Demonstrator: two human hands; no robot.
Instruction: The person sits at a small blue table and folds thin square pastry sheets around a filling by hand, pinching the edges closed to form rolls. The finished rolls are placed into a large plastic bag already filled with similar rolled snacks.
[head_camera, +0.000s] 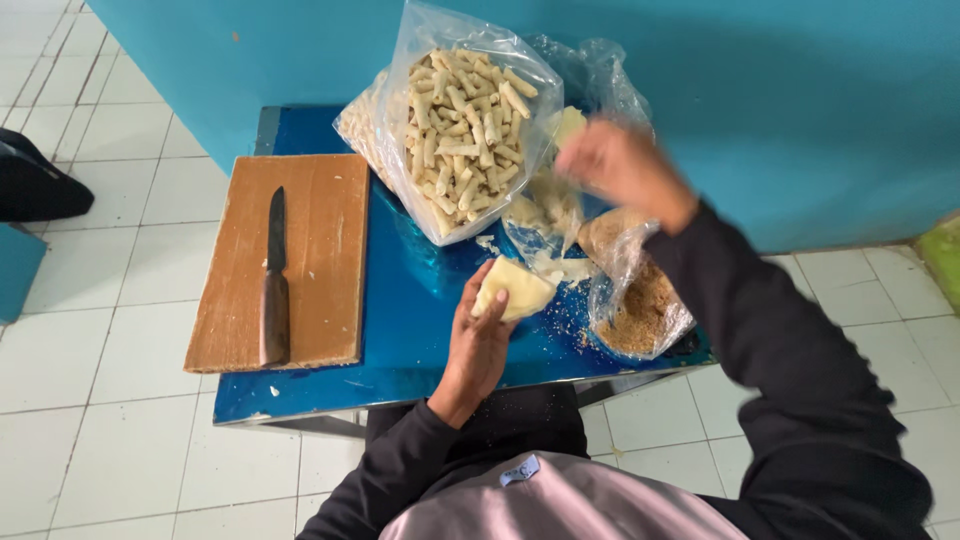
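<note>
You sat at a blue table (420, 330) against a teal wall (800, 100) on white floor tiles (130, 300), with a knife (274, 280) lying on a wooden board (330, 250). Your left hand (478, 340) cupped a pale pastry sheet (512, 290) on half-open fingers above the table's middle. Your right hand (620, 165) was blurred by the clear bag of rolls (465, 125); whether it gripped anything, you couldn't tell.
</note>
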